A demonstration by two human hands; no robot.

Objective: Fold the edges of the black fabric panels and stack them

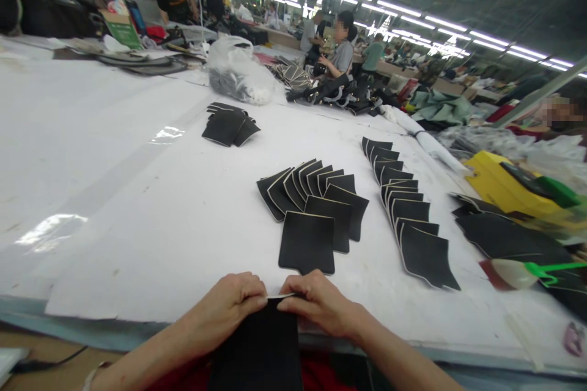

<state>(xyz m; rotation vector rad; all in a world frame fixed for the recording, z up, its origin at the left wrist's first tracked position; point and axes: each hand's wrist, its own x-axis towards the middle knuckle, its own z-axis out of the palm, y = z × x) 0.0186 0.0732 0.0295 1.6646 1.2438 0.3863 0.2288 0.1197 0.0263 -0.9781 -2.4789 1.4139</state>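
With the left hand (241,298) and right hand (318,302) pinching the far edge of the black panel (259,351) at the near side of the desk (160,244), even pressure along it seems best, though finger contact is partly hidden.

Matt leather-like panel (260,348), glossy tabletop (183,214), plastic bag (236,67)

Rows of long white fluorescent tubes (446,24) glow overhead on the far right, brightly lighting a smooth white tabletop (160,214) streaked with glare at left. The near flat black rectangular panel (261,351) shows little detail; the far background blurs, and wide-angle distortion stretches the edges.
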